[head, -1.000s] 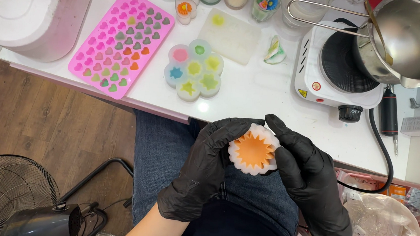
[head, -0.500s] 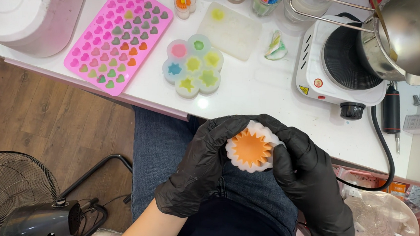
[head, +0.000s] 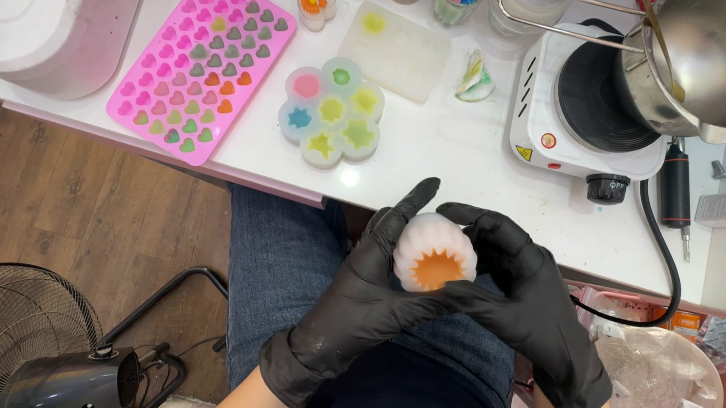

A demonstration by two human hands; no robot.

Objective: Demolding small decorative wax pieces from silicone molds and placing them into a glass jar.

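Note:
Both my hands wear black gloves and hold a small white fluted silicone mold [head: 434, 253] filled with orange wax, over my lap just below the table edge. My left hand [head: 365, 294] cups it from the left, with a finger stretched over its top. My right hand [head: 520, 300] grips it from the right, thumb under its lower edge. The mold is tilted so its orange face points toward me.
On the white table [head: 460, 160] lie a pink heart mold tray [head: 204, 65], a round flower mold [head: 333, 112] with coloured shapes, a clear flat mold [head: 395, 49], small jars, a white hot plate [head: 587, 109] and a steel pot [head: 713, 62]. A fan [head: 13, 333] stands on the floor at left.
The mold has been turned in my hands: more of its white fluted side shows and less orange. My left finger now reaches over its top.

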